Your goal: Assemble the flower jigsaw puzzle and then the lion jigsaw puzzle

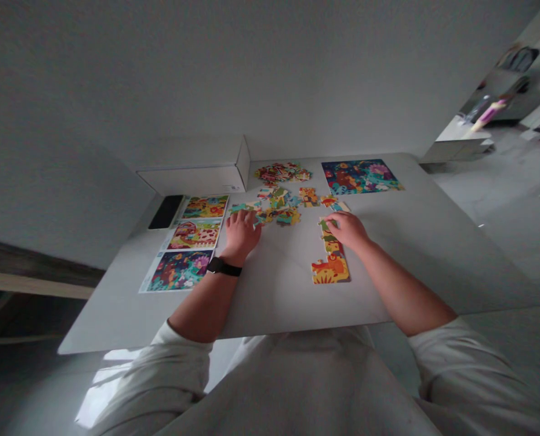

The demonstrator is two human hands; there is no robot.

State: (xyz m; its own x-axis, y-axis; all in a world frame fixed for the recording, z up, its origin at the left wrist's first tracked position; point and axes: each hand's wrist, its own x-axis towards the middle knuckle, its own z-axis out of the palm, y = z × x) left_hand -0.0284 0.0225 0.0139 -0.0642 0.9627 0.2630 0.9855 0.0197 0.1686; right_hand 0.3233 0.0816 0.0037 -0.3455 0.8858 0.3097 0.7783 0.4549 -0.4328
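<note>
A joined strip of jigsaw puzzle pieces (336, 266), forming an L shape with orange and green animal art, lies in front of me on the table. At its top end my right hand (349, 230) has thumb and fingers closed on a green puzzle piece (324, 223), partly hidden by the fingertips. My left hand (242, 234), with a black watch on the wrist, rests palm down with fingers apart at the left edge of the loose puzzle pieces (279, 203). A few more loose pieces (331, 201) lie just beyond the right hand.
A printed sheet with three pictures (194, 235) and a black phone (166, 212) lie at left. A white box (197, 180) stands against the wall. Behind the loose pieces sits another puzzle-piece pile (282, 173). An assembled-looking dark blue picture (361, 176) is at back right.
</note>
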